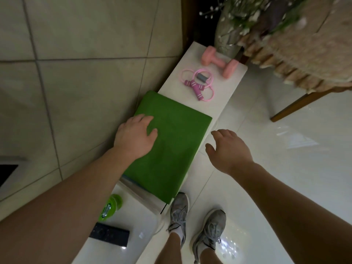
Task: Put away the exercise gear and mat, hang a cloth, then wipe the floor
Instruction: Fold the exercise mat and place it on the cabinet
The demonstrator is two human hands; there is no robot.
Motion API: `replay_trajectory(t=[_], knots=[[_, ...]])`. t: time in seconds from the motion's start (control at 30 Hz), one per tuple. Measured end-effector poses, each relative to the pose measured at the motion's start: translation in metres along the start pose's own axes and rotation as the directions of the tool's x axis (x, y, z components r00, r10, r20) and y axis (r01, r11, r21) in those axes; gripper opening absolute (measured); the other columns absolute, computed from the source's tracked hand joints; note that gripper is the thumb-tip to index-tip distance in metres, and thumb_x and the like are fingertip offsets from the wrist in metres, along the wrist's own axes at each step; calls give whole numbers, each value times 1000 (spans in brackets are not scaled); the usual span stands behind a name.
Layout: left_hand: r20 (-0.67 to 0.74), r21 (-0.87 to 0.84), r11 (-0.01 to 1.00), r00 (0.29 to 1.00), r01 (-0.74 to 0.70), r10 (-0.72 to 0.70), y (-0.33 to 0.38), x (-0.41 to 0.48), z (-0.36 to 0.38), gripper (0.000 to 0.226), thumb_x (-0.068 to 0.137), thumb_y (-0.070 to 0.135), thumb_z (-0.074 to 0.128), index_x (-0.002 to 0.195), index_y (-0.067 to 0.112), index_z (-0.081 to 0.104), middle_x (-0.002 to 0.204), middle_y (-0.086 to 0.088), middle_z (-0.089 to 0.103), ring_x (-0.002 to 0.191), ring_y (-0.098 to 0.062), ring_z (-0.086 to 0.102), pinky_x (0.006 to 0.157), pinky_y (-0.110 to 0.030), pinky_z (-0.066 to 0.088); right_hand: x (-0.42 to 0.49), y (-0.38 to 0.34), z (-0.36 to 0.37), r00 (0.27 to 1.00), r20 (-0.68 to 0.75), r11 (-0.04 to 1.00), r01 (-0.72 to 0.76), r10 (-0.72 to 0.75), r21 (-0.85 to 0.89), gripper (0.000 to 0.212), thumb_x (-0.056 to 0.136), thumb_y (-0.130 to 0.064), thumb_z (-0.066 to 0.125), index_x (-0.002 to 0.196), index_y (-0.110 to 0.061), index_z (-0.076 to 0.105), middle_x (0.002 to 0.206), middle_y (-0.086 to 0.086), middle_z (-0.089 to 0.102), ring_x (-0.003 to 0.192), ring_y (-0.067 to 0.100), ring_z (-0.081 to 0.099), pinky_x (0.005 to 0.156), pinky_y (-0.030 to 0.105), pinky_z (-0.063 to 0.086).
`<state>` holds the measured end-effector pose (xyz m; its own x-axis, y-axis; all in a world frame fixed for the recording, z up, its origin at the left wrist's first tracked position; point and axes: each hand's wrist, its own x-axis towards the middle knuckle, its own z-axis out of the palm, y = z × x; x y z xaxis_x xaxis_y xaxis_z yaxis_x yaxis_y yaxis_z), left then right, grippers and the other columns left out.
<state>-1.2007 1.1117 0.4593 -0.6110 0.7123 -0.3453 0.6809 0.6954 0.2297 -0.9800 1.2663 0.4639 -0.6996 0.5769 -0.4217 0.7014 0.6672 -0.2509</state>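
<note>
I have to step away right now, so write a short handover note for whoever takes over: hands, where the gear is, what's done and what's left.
Left hand: open, resting flat on the folded green mat.
Right hand: open and holding nothing, beside the mat's edge.
The mat lies on the white bench by the wall. The pink dumbbell and skipping rope lie at the bench's far end.
Done: the gear and mat appear to be set down.
Left: hang the cloth (none in view), then wipe the floor.
</note>
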Motion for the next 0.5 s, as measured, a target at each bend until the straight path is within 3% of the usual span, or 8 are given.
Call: replay_trajectory(t=[0.27, 0.5], knots=[[-32, -38, 999, 999, -25, 24, 48, -38, -60, 56, 99, 39, 44, 149, 16, 38, 150, -7, 45, 130, -28, 48, 109, -46, 39, -38, 1, -74, 1000, -28, 1000, 0, -1, -10, 49, 99, -41, 33, 140, -16, 45, 145, 3, 43, 132, 24, 39, 99, 39, 42], [-84, 36, 995, 992, -89, 91, 89, -67, -124, 54, 100, 41, 38, 149, 19, 39, 152, -3, 42, 135, -24, 42, 112, -41, 35, -69, 2, -141, 994, -111, 1000, 9, -13, -30, 45, 97, -41, 34, 131, -16, 51, 131, 2, 52, 124, 23, 44, 93, 36, 43]])
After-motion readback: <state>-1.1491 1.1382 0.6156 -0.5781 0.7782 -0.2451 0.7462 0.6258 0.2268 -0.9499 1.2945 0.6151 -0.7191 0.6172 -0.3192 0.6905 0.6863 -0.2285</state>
